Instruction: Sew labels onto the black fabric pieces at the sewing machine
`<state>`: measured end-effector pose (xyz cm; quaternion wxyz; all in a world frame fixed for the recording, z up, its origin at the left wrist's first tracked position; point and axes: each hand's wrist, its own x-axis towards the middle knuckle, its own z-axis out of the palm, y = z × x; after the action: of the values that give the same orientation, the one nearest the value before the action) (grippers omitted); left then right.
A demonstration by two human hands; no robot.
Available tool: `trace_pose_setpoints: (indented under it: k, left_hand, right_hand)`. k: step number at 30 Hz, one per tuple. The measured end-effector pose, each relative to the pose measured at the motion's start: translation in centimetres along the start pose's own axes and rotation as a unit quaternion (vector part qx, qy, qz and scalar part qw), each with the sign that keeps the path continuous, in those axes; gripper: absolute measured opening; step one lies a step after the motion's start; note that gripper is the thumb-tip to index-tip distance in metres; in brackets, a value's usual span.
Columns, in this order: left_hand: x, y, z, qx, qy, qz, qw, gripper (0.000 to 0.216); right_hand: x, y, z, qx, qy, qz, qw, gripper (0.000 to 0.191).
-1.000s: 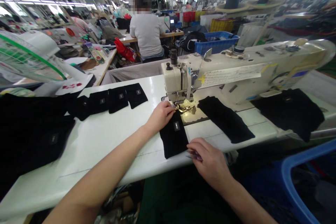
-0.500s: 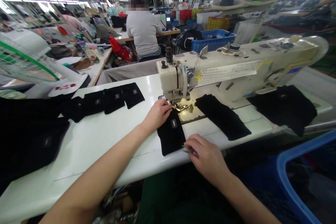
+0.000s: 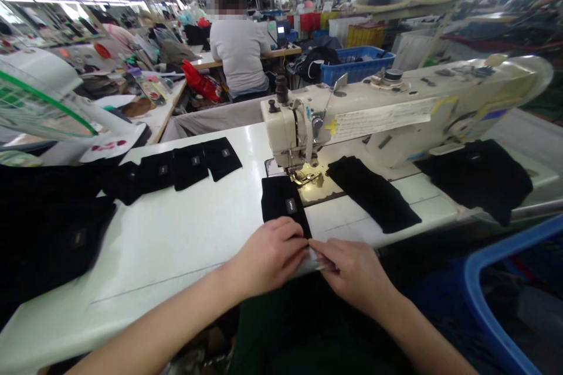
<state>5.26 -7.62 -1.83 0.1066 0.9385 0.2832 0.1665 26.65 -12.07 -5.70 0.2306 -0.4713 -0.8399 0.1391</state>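
on the near side of the sewing machine (image 3: 288, 123), the black cloth (image 3: 278, 193) lies flat on the white table (image 3: 176, 228), its small label (image 3: 291, 205) facing up and its far end just beside the metal foot (image 3: 307, 178), apart from it as far as can be told. the left hand (image 3: 272, 255) rests over the cloth's near end, thumb and fingers pinched on the corner there. the right hand (image 3: 352, 263) meets it at that corner — forefinger reaching to the left fingertips, the other fingers curled around a small thing (image 3: 326, 262) too blurred to name.

the step in hand looks like close work on the near corner, away from the needle. the next move seems to call for a steady left pinch and a small, precise motion from the right, with the label left flat.

right of the machine's needle end lies a dark strip (image 3: 373, 196), and under the machine's far right part a wider dark piece (image 3: 479, 179). left of the machine runs a row of labelled pieces (image 3: 189, 165) — beyond it, a big dark heap (image 3: 48, 222). behind the machine, a person in a pale shirt (image 3: 240, 53) sits facing away.
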Motion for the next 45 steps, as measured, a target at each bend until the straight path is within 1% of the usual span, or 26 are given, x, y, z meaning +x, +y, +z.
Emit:
trace_pose_setpoints:
  k: [2,4,9,12,16,33,38,45]
  left_hand:
    - [-0.8,1.2,0.3,-0.012,-0.013,0.011,1.000,0.020]
    - [-1.3,1.5,0.6,-0.010,-0.009,0.007,1.000,0.022]
    - [-1.3,0.4,1.0,-0.023,-0.006,0.000,1.000,0.024]
    - [-1.0,0.1,0.8,-0.023,-0.001,0.004,1.000,0.024]
    - [-0.5,-0.4,0.3,-0.019,-0.009,0.006,1.000,0.024]
    - [1.0,-4.8,0.0,0.001,0.013,0.009,1.000,0.024]
    - [1.4,-5.9,-0.2,0.019,0.024,0.006,1.000,0.026]
    - [2.1,-7.5,-0.4,0.028,0.035,0.006,0.999,0.026]
  right_hand:
    - [0.0,0.0,-0.2,-0.008,-0.008,-0.005,1.000,0.035]
    - [0.3,0.0,-0.5,-0.013,-0.016,-0.001,1.000,0.035]
    - [1.5,-0.2,-1.0,-0.014,-0.043,0.021,0.999,0.035]
    - [2.2,-0.1,-1.0,-0.011,-0.043,0.034,0.998,0.034]
    - [3.0,0.2,-0.8,-0.006,-0.041,0.049,0.998,0.034]
    - [7.6,1.0,-0.5,-0.041,-0.046,0.069,0.996,0.030]
    - [8.7,1.3,-0.5,-0.055,-0.053,0.077,0.994,0.033]
    - [9.3,1.2,-0.3,-0.076,-0.054,0.080,0.992,0.036]
